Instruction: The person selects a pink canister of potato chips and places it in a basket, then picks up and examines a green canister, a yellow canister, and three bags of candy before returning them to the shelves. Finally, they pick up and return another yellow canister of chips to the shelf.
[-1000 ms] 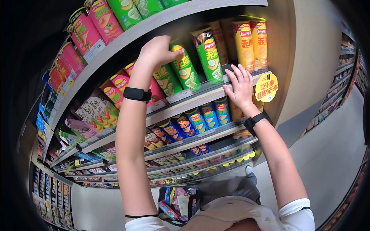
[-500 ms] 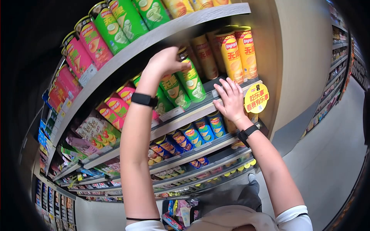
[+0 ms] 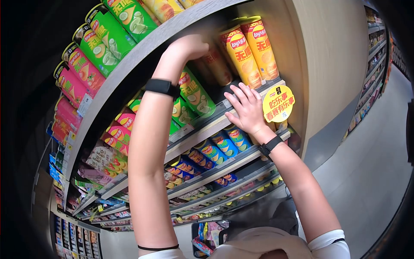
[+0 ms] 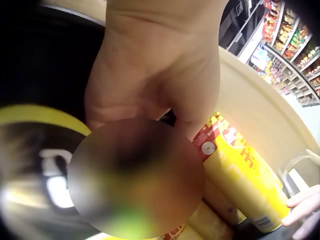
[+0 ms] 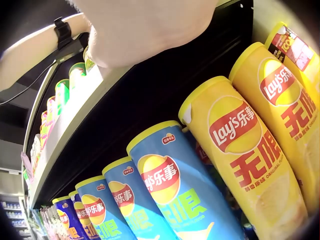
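My left hand (image 3: 187,46) reaches into the shelf under the upper board, above a tilted green Lay's chip can (image 3: 196,93) and left of a darker shaded can (image 3: 219,67). Its fingers bend downward in the left wrist view, but a blurred oval covers their tips, so I cannot tell what they hold. Close beside them there is a dark can lid with a yellow rim (image 4: 55,117). My right hand (image 3: 246,110) rests on the shelf's front edge with fingers extended, just below two yellow chip cans (image 3: 243,56).
A round yellow sign (image 3: 278,103) hangs right of my right hand. Blue chip cans (image 3: 222,144) line the shelf below. Green cans (image 3: 103,41) and pink cans (image 3: 79,69) stand on the upper board. A side panel (image 3: 319,73) closes the right end. A filled basket (image 3: 222,237) is below.
The left hand has gone from the green cans' tops deeper into the shelf and to the right. My right hand stays at the shelf edge while the head view shifts.
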The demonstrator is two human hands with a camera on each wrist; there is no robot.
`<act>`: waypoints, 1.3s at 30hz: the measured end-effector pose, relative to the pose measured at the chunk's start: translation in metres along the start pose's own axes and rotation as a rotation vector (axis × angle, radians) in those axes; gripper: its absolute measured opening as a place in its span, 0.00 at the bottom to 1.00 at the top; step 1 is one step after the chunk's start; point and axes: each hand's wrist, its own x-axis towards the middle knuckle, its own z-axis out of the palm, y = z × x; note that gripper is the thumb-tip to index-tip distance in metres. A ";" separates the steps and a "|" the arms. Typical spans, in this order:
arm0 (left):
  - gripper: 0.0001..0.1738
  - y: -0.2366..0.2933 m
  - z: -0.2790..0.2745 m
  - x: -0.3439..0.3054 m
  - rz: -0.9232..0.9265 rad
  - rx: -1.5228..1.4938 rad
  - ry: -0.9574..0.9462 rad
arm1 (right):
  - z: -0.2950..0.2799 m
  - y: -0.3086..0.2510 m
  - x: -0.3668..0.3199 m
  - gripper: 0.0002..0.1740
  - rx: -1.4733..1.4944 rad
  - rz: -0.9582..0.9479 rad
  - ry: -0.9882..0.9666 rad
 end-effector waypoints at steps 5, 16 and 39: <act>0.41 -0.028 0.034 0.075 -0.001 0.184 0.178 | -0.001 0.002 -0.001 0.33 0.008 0.005 -0.014; 0.41 -0.026 0.039 0.079 0.069 0.087 0.163 | 0.001 0.003 -0.001 0.33 -0.004 0.002 0.015; 0.50 -0.014 -0.005 0.028 0.122 -0.001 -0.023 | 0.002 0.005 -0.009 0.34 0.058 0.011 0.018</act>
